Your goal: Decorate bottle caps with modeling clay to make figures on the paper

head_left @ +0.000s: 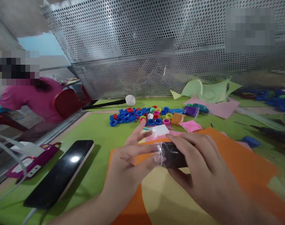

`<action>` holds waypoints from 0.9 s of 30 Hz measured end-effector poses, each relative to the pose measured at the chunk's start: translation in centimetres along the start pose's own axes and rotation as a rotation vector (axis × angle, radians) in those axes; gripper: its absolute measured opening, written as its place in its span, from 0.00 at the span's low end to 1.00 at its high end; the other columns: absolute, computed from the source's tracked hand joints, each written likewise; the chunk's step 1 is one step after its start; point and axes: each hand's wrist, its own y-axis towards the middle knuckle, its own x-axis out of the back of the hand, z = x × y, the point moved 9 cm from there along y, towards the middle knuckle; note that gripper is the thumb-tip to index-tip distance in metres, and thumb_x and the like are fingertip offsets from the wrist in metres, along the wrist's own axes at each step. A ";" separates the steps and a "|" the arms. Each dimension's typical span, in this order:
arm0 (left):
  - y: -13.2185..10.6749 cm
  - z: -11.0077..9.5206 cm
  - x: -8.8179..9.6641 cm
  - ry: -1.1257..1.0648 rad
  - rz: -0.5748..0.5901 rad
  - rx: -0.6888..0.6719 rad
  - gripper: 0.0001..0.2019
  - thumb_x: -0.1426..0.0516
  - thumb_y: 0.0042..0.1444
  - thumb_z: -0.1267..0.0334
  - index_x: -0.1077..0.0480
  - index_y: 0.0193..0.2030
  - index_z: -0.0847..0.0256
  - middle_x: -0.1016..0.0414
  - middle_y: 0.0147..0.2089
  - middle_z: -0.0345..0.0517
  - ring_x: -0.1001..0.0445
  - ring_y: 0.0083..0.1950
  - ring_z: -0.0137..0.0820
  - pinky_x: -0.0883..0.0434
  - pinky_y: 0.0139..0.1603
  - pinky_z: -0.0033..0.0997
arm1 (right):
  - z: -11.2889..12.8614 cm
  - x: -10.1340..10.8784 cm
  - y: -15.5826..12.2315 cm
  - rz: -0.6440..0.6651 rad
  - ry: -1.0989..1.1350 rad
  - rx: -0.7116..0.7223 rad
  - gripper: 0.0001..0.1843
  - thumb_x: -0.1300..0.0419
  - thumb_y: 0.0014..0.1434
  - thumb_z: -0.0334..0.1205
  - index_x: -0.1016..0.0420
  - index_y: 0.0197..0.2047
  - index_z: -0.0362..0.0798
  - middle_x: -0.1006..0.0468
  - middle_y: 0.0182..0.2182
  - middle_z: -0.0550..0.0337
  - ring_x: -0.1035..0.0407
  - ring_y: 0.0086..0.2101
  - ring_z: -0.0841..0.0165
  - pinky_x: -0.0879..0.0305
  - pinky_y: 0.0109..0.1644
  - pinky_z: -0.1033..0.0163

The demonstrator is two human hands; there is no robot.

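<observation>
My right hand (201, 162) is wrapped round a small dark packet in clear plastic wrap (172, 154), held above an orange sheet (245, 165). My left hand (130, 156) pinches the plastic end of the packet with thumb and a finger, its other fingers stretched out. Just beyond lie a white packet (160, 130) and a pink packet (190, 126).
A heap of coloured rings (137, 115), mostly blue, lies on the green mat (95, 128), with orange (177, 118) and purple (191, 111) packets beside it. A black phone (60, 172) and a magenta device (32, 159) sit left. A perforated metal screen (156, 47) stands behind. A person in pink (37, 97) sits far left.
</observation>
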 end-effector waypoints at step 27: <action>-3.2 -4.3 0.6 0.552 -0.239 -0.487 0.09 0.42 0.52 0.70 0.26 0.35 0.48 0.52 0.66 0.22 0.51 0.66 0.43 0.44 0.64 0.44 | 1.5 0.5 0.1 -0.048 -0.013 -0.058 0.15 0.44 0.55 0.30 0.34 0.46 0.35 0.29 0.34 0.45 0.32 0.34 0.59 0.30 0.33 0.54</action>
